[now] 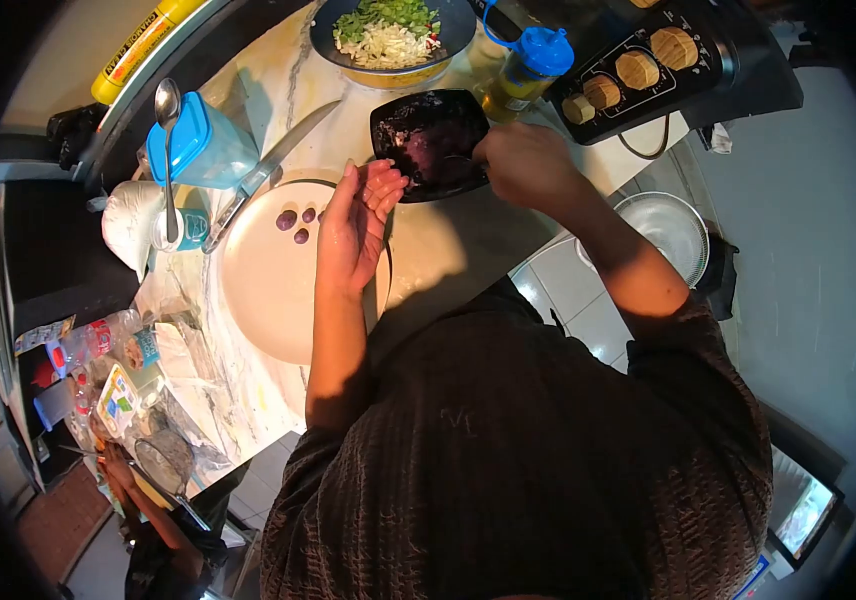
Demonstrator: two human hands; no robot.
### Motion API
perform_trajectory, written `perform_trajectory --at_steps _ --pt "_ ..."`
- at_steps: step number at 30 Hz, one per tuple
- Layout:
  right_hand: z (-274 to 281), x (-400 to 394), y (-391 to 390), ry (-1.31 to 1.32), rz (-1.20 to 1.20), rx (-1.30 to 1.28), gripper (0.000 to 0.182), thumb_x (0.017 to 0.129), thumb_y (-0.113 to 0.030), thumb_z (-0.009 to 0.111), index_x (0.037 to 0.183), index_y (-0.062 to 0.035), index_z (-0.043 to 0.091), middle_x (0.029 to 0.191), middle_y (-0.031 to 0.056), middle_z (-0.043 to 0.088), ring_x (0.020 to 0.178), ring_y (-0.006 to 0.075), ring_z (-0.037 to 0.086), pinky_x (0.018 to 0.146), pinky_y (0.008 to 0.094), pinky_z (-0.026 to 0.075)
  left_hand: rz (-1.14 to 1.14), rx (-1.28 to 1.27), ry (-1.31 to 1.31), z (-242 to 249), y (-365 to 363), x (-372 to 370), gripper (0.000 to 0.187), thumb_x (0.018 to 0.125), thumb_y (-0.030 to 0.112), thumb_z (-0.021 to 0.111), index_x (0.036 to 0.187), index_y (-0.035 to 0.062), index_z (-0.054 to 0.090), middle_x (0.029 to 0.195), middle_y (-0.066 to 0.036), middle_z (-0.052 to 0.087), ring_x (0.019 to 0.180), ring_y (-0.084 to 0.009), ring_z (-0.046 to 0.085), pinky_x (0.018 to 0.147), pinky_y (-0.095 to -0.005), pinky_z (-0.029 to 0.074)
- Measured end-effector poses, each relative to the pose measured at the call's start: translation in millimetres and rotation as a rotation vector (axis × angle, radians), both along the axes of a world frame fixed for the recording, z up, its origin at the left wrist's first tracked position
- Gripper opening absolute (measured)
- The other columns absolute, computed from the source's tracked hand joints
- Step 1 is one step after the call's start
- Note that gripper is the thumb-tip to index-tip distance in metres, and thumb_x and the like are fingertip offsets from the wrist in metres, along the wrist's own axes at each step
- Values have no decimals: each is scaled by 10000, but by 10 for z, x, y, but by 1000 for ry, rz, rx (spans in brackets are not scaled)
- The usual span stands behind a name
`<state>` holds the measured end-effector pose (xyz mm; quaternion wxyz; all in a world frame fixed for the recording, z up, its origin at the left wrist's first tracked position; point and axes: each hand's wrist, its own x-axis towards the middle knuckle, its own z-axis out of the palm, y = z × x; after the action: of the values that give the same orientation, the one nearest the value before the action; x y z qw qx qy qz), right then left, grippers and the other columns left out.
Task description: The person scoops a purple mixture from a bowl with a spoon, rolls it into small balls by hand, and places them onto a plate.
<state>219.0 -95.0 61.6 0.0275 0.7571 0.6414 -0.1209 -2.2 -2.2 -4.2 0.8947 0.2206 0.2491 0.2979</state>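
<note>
My left hand (356, 225) is held flat and open, palm up, over a round cream plate (263, 295) that carries three small purple balls (296, 222). Its fingertips reach the rim of a black square dish (428, 140) holding a dark purple mixture. My right hand (523, 160) is curled at the dish's right edge, fingers closed into the mixture; what it grips is hidden.
A long knife (273, 170) lies beside the plate. A blue-lidded tub (198, 145) with a spoon (168, 150), a bowl of chopped vegetables (388, 40), a blue-capped oil bottle (528, 70), a black tray of round pastries (638, 70) and a metal bowl (663, 230) stand around.
</note>
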Motion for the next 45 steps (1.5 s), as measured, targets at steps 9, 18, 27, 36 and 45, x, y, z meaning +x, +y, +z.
perform_trajectory --at_steps 9,18,27,36,45 --pt "159 -150 52 61 -133 6 261 802 -65 566 958 -121 768 1005 119 726 1006 312 678 872 439 538 25 -25 -87 -48 7 -39 463 1058 355 464 1188 -78 565 1047 -179 680 1036 -281 660 968 -364 523" --pt "321 -278 -27 5 -78 98 160 779 -43 586 808 -23 742 820 160 721 841 334 722 715 437 579 33 48 20 -36 34 -77 469 1048 366 481 1194 -73 562 1102 -185 660 1110 -312 633 1002 -382 509" --pt "-136 -150 -121 80 -107 322 195 816 -71 572 896 -76 750 953 152 692 883 317 707 767 437 575 81 113 163 35 -47 -20 456 1033 358 527 1190 -68 559 1086 -162 644 1090 -286 632 985 -351 507" --pt "-57 -161 -105 59 43 275 176 815 -71 569 798 -61 744 916 143 686 832 315 713 756 435 574 229 146 272 63 -235 84 461 1021 386 542 1188 -43 567 1071 -129 636 1095 -253 611 1037 -355 438" --pt "-141 -205 -15 52 211 248 170 790 -44 580 797 1 744 901 183 709 822 367 717 727 454 574 389 172 210 14 -333 167 349 1003 287 578 1109 -44 613 1034 -133 668 1018 -232 632 949 -343 477"
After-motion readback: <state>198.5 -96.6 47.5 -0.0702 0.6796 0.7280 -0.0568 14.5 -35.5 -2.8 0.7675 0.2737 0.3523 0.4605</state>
